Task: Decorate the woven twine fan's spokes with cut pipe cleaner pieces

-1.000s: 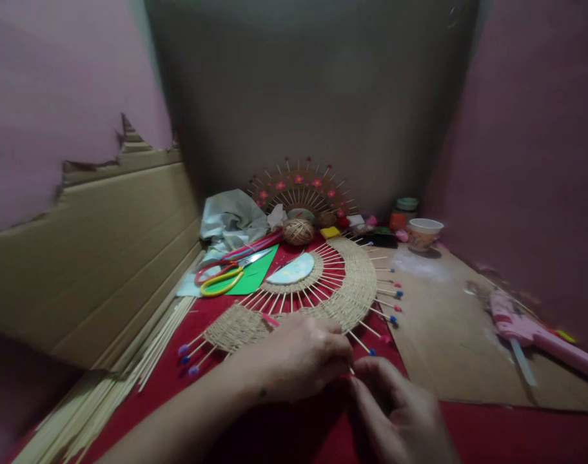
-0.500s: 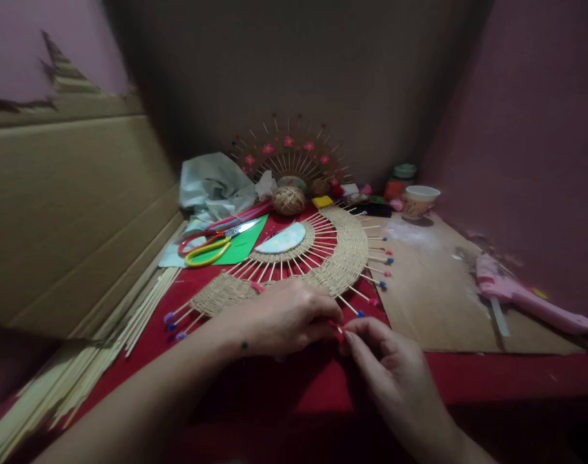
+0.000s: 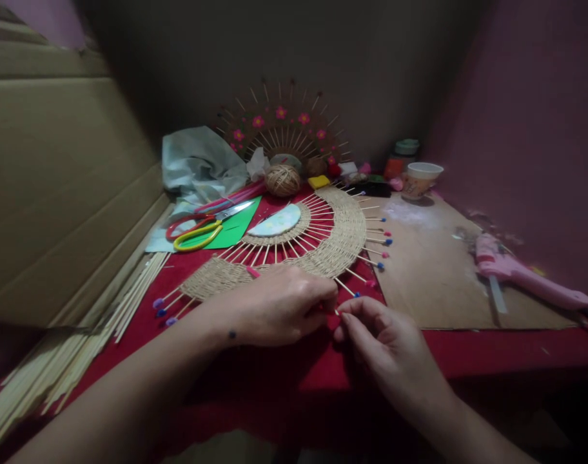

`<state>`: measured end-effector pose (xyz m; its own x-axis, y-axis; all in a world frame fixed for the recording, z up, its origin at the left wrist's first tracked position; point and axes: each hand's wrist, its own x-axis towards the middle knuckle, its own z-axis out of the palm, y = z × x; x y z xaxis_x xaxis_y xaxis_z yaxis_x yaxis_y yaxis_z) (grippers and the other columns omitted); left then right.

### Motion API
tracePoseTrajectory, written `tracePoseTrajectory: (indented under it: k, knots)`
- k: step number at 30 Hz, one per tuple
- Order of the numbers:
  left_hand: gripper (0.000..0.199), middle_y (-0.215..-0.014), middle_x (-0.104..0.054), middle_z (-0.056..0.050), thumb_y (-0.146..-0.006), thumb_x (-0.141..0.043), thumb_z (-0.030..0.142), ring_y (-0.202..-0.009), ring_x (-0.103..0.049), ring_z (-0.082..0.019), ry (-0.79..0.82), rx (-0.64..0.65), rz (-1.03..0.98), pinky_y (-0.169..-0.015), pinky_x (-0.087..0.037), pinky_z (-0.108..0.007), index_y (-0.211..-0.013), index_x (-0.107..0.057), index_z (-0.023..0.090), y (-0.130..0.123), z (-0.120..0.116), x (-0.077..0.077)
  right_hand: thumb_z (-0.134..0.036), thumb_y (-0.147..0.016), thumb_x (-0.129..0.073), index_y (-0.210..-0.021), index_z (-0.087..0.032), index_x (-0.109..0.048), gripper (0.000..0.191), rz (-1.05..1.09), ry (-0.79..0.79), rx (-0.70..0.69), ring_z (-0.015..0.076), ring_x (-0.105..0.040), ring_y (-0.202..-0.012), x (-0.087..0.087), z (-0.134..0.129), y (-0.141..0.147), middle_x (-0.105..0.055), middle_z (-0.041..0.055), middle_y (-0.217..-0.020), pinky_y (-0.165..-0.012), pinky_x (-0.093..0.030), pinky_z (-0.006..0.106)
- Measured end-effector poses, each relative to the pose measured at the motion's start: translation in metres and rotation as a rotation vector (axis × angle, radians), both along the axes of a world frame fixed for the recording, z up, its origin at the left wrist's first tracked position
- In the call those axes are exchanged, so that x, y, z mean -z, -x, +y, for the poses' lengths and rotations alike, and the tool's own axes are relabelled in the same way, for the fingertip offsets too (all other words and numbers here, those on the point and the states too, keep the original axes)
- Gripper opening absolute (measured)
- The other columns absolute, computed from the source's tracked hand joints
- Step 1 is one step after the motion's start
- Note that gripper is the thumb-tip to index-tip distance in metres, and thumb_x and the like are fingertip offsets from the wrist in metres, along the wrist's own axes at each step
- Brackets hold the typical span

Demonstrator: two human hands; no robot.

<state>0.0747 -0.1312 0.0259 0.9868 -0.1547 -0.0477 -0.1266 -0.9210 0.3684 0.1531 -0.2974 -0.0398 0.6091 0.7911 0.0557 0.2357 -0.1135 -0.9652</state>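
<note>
Head view: right hand (image 3: 388, 335) pinched on a pale stick tip (image 3: 337, 312), left hand (image 3: 284, 304) — grip hidden — over a coarse, curved woven fan (image 3: 348, 232).

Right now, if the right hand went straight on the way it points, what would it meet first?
Just past the pale tip, the right hand would likely meet the left hand first, though the gap's depth is unclear.

Your bare right hand (image 3: 391, 341) has drawn thumb and forefinger closer together; the thin red strip, plain between your fingertips earlier, no longer shows clearly.
</note>
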Motion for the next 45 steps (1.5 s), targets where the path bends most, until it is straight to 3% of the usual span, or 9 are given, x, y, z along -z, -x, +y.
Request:
tracePoseTrajectory:
  k: [6,10,14,21,28,36,45]
  knots:
    - [0.004,-0.078,-0.061,0.002,-0.082,-0.056,0.019,-0.067,-0.052,-0.010,0.008,0.023,-0.035,-0.056,-0.033,-0.022,-0.085,-0.058,0.019,0.000,0.001,0.001,-0.031,-0.090,-0.046,-0.083,-0.017,-0.055,0.018,0.011,0.016,-0.029,0.0072,-0.048,-0.044,-0.002,0.001,-0.002,-0.063,0.0001,-0.065,-0.042,-0.037,0.020]
    - [0.014,-0.082,-0.063,0.003,-0.083,-0.056,0.018,-0.070,-0.053,-0.010,0.021,0.010,-0.072,-0.059,-0.035,-0.021,-0.096,-0.057,0.021,0.000,0.001,0.002,-0.026,-0.091,-0.042,-0.081,-0.018,-0.051,0.016,-0.130,-0.014,-0.043,0.0079,-0.052,-0.049,-0.001,0.004,-0.002,-0.062,0.0000,-0.065,-0.047,-0.041,0.020]
    - [0.010,-0.083,-0.065,0.002,-0.085,-0.053,0.019,-0.073,-0.055,-0.010,0.020,0.036,-0.100,-0.063,-0.038,-0.022,-0.091,-0.061,0.019,0.000,0.002,0.004,-0.021,-0.091,-0.041,-0.085,-0.018,-0.053,0.014,-0.326,-0.068,-0.001,0.0094,-0.058,-0.058,0.002,0.003,-0.001,-0.062,0.0005,-0.067,-0.055,-0.044,0.020]
    - [0.014,-0.080,-0.066,0.000,-0.085,-0.055,0.017,-0.071,-0.058,-0.009,0.050,0.073,-0.210,-0.063,-0.041,-0.019,-0.089,-0.069,0.017,0.000,0.006,0.006,-0.020,-0.092,-0.039,-0.086,-0.017,-0.053,0.015,-0.448,-0.067,0.032,0.0077,-0.052,-0.049,0.002,0.001,0.001,-0.060,-0.0004,-0.064,-0.049,-0.040,0.019]
    - [0.015,-0.077,-0.065,-0.001,-0.085,-0.057,0.017,-0.065,-0.056,-0.007,0.027,0.081,-0.258,-0.057,-0.039,-0.017,-0.086,-0.071,0.017,0.001,0.006,0.005,-0.029,-0.094,-0.040,-0.081,-0.019,-0.050,0.019,-0.236,-0.059,-0.021,0.0082,-0.052,-0.052,0.001,0.004,-0.002,-0.058,-0.0013,-0.062,-0.049,-0.041,0.019]
    - [0.016,-0.072,-0.061,-0.001,-0.086,-0.054,0.016,-0.063,-0.054,-0.008,0.043,0.115,-0.249,-0.056,-0.039,-0.018,-0.078,-0.068,0.014,-0.003,0.007,0.009,-0.038,-0.086,-0.053,-0.075,-0.018,-0.050,0.023,0.314,-0.005,-0.008,0.0051,-0.047,-0.042,-0.009,0.008,0.003,-0.062,-0.0012,-0.061,-0.040,-0.036,0.016]
    - [0.018,-0.074,-0.061,0.000,-0.087,-0.052,0.019,-0.064,-0.053,-0.008,-0.020,0.082,-0.225,-0.059,-0.040,-0.019,-0.075,-0.063,0.016,-0.004,0.004,0.016,-0.035,-0.079,-0.061,-0.072,-0.018,-0.051,0.022,0.366,-0.015,0.082,0.0045,-0.047,-0.039,-0.009,0.014,0.002,-0.062,-0.0019,-0.056,-0.036,-0.036,0.014]
